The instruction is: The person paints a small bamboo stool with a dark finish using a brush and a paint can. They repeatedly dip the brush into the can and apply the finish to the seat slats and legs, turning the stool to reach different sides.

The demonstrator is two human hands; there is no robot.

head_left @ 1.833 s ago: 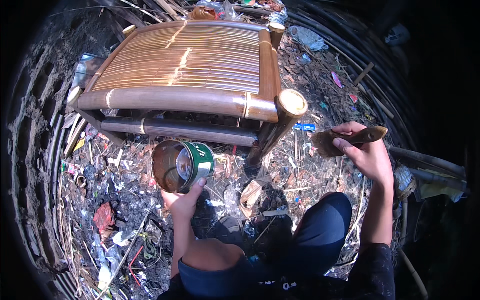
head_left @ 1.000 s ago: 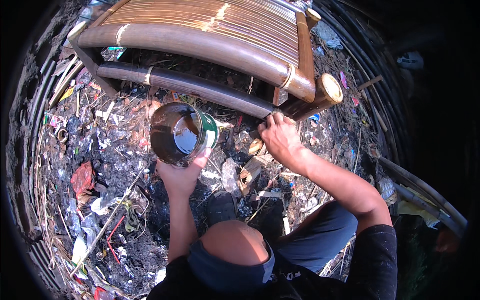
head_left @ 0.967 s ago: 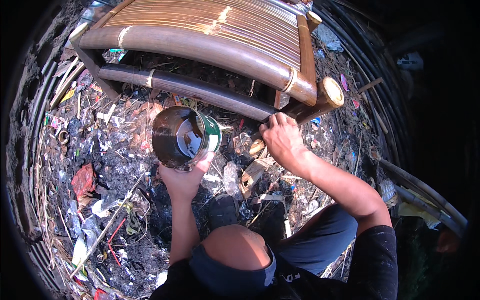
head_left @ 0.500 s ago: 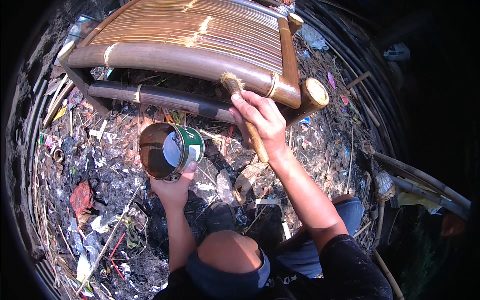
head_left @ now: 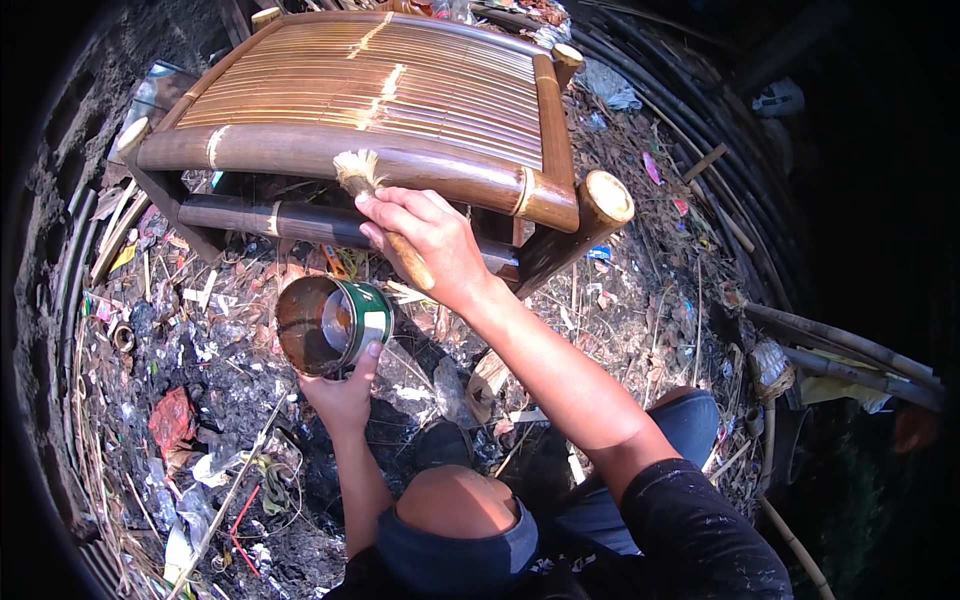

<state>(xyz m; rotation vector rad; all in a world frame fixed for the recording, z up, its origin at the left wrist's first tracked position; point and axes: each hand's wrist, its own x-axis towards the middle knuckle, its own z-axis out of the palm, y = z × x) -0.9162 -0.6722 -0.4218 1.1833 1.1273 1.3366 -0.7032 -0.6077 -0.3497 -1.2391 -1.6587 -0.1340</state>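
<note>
A paintbrush point(head_left: 408, 262) with a wooden handle and pale, splayed bristles is gripped in my right hand point(head_left: 432, 240). Its bristle tip lies against the thick front bamboo rail point(head_left: 270, 150) of a low bamboo bench point(head_left: 320, 85), left of the rail's middle. The rail looks glossy toward its right end and duller at the left. My left hand point(head_left: 342, 395) holds a green tin can point(head_left: 372, 322) from below, tilted so its brown-stained mouth shows. Liquid in the can cannot be made out clearly.
Littered dark ground point(head_left: 230, 350) with leaves and plastic scraps surrounds the bench. A crumpled red wrapper point(head_left: 172, 420) lies at the left. Long bamboo poles point(head_left: 700, 170) run along the right, and more poles point(head_left: 850, 345) jut in lower down. My bare knee point(head_left: 455, 505) is at the bottom.
My right hand has moved left along the front rail with the brush. The can has shifted slightly left and its tilt has changed a little. The view now takes in more of the bench.
</note>
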